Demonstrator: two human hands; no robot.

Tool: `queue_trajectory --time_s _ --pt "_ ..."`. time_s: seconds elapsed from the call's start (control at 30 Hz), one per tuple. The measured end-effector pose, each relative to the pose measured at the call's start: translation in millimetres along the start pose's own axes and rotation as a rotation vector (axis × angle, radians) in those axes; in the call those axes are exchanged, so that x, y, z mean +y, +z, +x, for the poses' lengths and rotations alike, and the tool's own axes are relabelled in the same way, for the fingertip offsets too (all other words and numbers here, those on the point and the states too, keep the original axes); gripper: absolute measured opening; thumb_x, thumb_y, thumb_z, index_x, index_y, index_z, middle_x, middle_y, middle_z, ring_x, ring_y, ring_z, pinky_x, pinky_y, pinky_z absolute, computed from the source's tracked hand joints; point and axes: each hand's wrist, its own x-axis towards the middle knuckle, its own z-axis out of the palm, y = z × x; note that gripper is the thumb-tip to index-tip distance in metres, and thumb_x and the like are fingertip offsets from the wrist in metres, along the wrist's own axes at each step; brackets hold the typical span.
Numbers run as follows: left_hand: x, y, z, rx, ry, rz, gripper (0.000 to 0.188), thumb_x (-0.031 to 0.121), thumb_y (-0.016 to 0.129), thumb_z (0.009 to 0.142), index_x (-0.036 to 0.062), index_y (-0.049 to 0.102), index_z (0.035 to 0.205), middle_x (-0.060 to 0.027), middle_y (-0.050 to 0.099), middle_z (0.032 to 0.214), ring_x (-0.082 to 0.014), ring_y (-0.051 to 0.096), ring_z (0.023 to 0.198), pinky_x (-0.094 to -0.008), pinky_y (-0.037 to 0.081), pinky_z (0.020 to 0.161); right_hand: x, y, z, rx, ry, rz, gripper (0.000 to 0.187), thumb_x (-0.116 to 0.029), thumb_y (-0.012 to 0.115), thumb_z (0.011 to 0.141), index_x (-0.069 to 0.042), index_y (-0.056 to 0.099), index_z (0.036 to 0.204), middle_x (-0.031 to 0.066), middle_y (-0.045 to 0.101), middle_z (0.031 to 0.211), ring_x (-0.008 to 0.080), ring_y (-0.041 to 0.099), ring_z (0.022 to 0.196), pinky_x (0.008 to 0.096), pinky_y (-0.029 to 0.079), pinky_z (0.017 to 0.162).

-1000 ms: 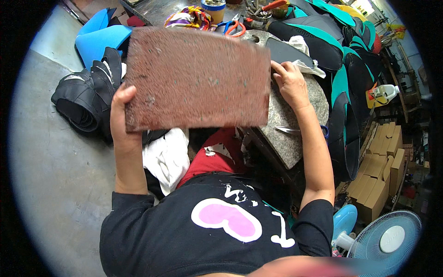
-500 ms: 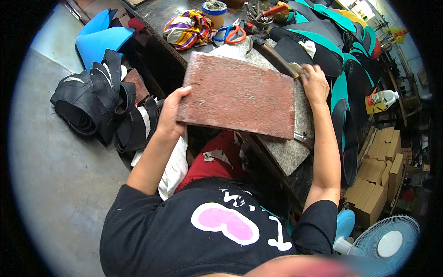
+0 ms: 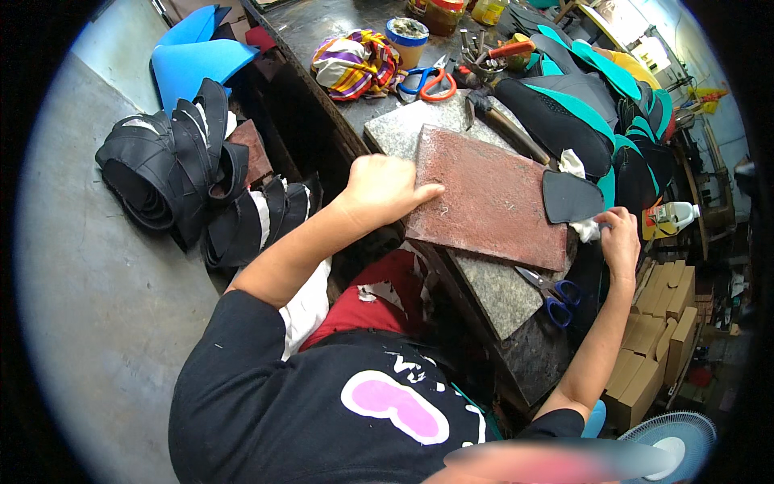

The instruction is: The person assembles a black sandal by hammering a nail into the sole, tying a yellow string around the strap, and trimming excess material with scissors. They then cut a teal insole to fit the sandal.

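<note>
A reddish-brown rough board (image 3: 488,202) lies tilted over a speckled grey stone slab (image 3: 492,294) on the dark bench. My left hand (image 3: 383,189) is closed at the board's left edge, its thumb on the top face. At the board's right edge lies a flat black piece with a rounded end (image 3: 571,198). Just below that piece, my right hand (image 3: 621,242) pinches a crumpled white scrap (image 3: 587,230). Blue-handled scissors (image 3: 556,300) rest by the board's lower right corner. Beyond the board is a hammer (image 3: 512,129), its handle slanting toward the black piece.
Orange-and-blue-handled scissors (image 3: 431,83), a striped cloth bundle (image 3: 355,66) and a tub (image 3: 407,42) stand farther back. Black and teal shoe-shaped pieces (image 3: 564,113) pile up at right. Rolled black strips (image 3: 153,177) sit at left; cartons (image 3: 645,347) and a fan (image 3: 669,448) are lower right.
The board has come down onto the slab, toward the right. My right hand has moved from near the hammer handle to the board's right side. The blue-handled scissors are now uncovered.
</note>
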Motion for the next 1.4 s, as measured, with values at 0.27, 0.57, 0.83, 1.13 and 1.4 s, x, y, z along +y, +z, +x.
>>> queue_trajectory --time_s 0.27,0.57,0.83,1.13,1.4 --pt "18 -28 191 0.935 0.282 -0.130 0.058 0.033 0.079 0.074 0.0194 0.059 0.127 -0.0170 0.049 0.132 -0.0362 0.045 0.124 -0.0455 0.038 0.105 -69 -26 76 0.302 -0.201 0.394 0.015 -0.009 0.058 0.083 -0.010 0.071 0.091 0.0070 0.068 0.093 0.0268 0.063 0.095 0.0362 0.049 0.085" --pt "2 13 284 1.165 0.345 -0.267 0.016 0.024 0.071 0.082 0.0122 0.074 0.094 -0.0064 0.070 0.097 -0.0298 0.050 0.120 -0.0418 0.039 0.105 -154 17 165 0.085 -0.232 0.401 0.026 -0.020 0.060 0.090 -0.018 0.070 0.114 0.0095 0.070 0.090 0.0219 0.066 0.081 0.0331 0.051 0.075" --pt "-2 20 293 1.234 0.402 -0.315 0.014 0.019 0.072 0.081 0.0102 0.073 0.092 -0.0067 0.069 0.096 -0.0285 0.053 0.118 -0.0390 0.041 0.104 -192 64 241 0.179 -0.249 0.134 0.024 -0.027 0.056 0.093 -0.030 0.071 0.111 0.0083 0.072 0.094 0.0277 0.070 0.087 0.0404 0.056 0.075" --pt "1 23 299 1.270 0.391 -0.294 0.014 0.021 0.069 0.085 0.0087 0.073 0.090 -0.0065 0.068 0.094 -0.0286 0.051 0.117 -0.0383 0.040 0.104 -174 58 246 0.213 -0.524 -0.326 0.027 -0.025 0.054 0.094 -0.035 0.068 0.114 0.0042 0.070 0.083 0.0223 0.071 0.075 0.0357 0.055 0.061" --pt "5 25 300 1.278 0.431 -0.355 0.016 0.018 0.069 0.083 0.0049 0.072 0.091 -0.0108 0.067 0.097 -0.0312 0.053 0.116 -0.0393 0.044 0.101 -166 70 256 0.225 -0.628 -0.138 0.025 -0.022 0.064 0.089 -0.024 0.067 0.114 0.0018 0.070 0.098 0.0245 0.070 0.082 0.0350 0.056 0.068"
